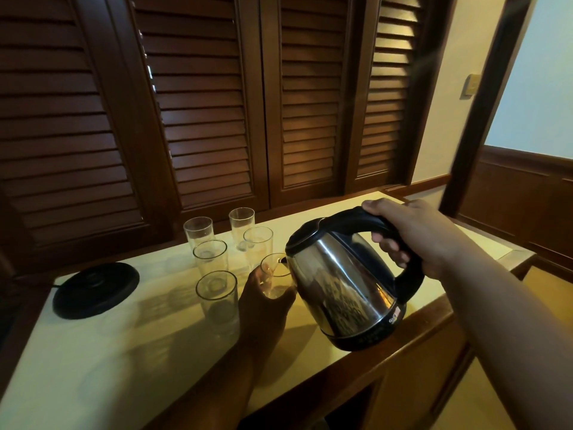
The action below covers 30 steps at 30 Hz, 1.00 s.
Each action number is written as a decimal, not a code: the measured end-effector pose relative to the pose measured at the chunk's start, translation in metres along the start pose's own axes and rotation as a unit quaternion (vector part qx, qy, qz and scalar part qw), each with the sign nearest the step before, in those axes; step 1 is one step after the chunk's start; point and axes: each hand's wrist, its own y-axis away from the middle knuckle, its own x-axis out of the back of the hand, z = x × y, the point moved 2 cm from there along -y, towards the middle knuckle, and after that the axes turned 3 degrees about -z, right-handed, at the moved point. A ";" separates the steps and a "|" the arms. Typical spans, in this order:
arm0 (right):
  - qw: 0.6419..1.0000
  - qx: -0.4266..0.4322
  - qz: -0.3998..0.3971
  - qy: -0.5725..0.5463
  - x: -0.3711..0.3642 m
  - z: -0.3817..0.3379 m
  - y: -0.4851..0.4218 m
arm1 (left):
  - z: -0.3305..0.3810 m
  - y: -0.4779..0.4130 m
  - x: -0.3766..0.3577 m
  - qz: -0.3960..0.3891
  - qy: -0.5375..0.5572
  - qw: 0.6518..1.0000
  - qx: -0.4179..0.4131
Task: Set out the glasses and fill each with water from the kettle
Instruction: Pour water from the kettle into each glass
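Several clear glasses stand in two rows on the pale table top (93, 352). My left hand (263, 302) grips the nearest right glass (274, 276) from the front. My right hand (412, 234) holds the black handle of a steel kettle (338, 287), which is tilted to the left with its spout over that glass's rim. Next to it on the left stands another glass (217, 301). Behind them stand a middle pair (210, 257) and a far pair (242, 226). Whether water is flowing is too dim to tell.
The kettle's round black base (96, 290) sits at the table's left end with a cord going off left. Dark louvred wooden doors (201, 119) stand right behind the table. The table's wooden front edge (387, 358) runs below the kettle.
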 end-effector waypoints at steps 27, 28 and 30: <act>1.000 0.015 0.005 -0.011 0.002 0.006 0.000 | 0.003 0.002 -0.001 0.001 -0.008 1.000 0.015; 1.000 0.014 0.008 -0.017 0.003 0.009 0.000 | 0.003 0.002 -0.002 0.002 -0.008 1.000 0.014; 0.999 0.008 0.022 -0.031 0.004 0.016 0.001 | 0.002 0.002 -0.003 -0.001 -0.002 1.000 0.022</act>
